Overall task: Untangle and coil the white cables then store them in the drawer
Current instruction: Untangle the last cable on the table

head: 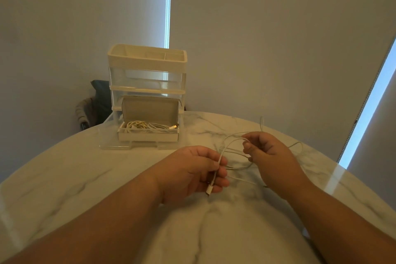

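Left grip [192,174] pinching thin white cable [219,162] just above its plug; right grip [271,154] pinching the same smooth cord, looped between both, slack trailing over glossy marble worktop [85,178]. Beyond, clear plastic drawer [115,146] pulled open, holding cardboard box [147,137] of coiled cables [145,126]. Behind, dark chair [98,100].

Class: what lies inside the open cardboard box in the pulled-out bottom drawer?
Coiled white cables lie in the shallow white cardboard box; the box floor beneath them is covered.
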`<state>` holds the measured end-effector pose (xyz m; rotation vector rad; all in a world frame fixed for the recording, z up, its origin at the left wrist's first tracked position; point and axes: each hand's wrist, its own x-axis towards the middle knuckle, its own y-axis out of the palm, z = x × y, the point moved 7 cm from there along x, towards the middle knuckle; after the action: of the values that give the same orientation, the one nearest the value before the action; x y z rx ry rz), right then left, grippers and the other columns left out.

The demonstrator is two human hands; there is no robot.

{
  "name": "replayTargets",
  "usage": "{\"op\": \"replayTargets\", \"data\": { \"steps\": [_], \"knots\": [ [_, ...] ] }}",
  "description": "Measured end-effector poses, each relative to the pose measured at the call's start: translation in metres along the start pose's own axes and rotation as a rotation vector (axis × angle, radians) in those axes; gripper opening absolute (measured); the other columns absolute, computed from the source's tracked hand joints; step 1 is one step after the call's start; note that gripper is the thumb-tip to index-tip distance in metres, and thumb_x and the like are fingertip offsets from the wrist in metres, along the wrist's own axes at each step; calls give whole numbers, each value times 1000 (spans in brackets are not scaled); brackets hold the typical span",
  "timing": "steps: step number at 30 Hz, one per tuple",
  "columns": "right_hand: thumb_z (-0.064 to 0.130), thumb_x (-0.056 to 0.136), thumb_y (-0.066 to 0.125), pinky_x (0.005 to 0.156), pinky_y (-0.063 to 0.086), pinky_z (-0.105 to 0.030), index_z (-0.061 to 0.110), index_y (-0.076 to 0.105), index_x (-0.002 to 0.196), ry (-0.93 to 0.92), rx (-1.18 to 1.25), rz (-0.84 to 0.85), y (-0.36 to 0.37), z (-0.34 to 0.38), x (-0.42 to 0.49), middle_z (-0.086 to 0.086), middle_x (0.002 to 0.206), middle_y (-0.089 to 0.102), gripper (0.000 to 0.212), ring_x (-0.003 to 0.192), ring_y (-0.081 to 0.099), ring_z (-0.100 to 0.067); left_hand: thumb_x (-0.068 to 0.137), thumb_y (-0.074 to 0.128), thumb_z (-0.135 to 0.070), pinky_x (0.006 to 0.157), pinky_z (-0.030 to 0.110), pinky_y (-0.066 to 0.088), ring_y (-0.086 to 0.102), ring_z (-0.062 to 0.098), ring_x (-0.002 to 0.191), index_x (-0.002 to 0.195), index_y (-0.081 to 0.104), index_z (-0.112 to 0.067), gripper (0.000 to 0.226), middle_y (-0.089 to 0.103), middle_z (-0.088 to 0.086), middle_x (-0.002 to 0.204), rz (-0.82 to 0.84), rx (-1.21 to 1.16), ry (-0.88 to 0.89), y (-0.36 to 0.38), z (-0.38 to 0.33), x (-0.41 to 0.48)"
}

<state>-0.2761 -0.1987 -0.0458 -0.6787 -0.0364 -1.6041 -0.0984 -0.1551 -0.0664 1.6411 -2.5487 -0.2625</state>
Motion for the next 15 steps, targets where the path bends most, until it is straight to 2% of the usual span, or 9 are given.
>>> {"op": "replayTargets", "data": {
  "steps": [2, 5, 8, 11, 15],
  "knots": [
    [26, 95, 65, 78, 49, -20, 38, 61, 115, -4, -73, 0, 0, 3, -3, 10, 102, 67, 24, 99, 63, -7, 98, 41, 4, 70, 36, 58, 70, 26, 73, 93, 60, -4, 21, 64, 12, 76, -7, -42, 14, 3, -2, 0],
    [31, 91, 69, 79, 45, -19, 39, 52, 122, -41, -105, -56, -4, 14, -6, 15, 112, 58, 37, 105, 56, 0, 99, 40, 2, 74, 38, 59, 72, 28, 77, 95, 57, -6, 20, 67, 12, 79, -40, -127, 36, 3, -1, 3],
    [29, 91, 70, 73, 47, -21, 35, 51, 112, -105, -95, -103, -7, 25, -9, 11, 100, 58, 29, 85, 57, -1, 98, 42, 3, 73, 39, 60, 73, 28, 77, 100, 54, -8, 17, 68, 12, 79, -86, -161, 54, 1, 1, 6],
    [17, 93, 66, 68, 52, -29, 30, 54, 110, -104, 51, -12, 1, 29, -12, -1, 87, 62, 25, 73, 61, -8, 97, 41, 4, 74, 38, 59, 73, 30, 82, 99, 55, -7, 18, 69, 13, 79, -74, -147, 68, 4, -1, 6],
    [11, 97, 61, 75, 59, -30, 36, 47, 133, -72, 133, 162, 19, 27, -18, 0, 86, 69, 47, 80, 70, -15, 95, 39, 8, 74, 34, 57, 70, 29, 83, 95, 57, -4, 22, 69, 17, 78, -61, -137, 101, 7, -1, 8]
  ]
}}
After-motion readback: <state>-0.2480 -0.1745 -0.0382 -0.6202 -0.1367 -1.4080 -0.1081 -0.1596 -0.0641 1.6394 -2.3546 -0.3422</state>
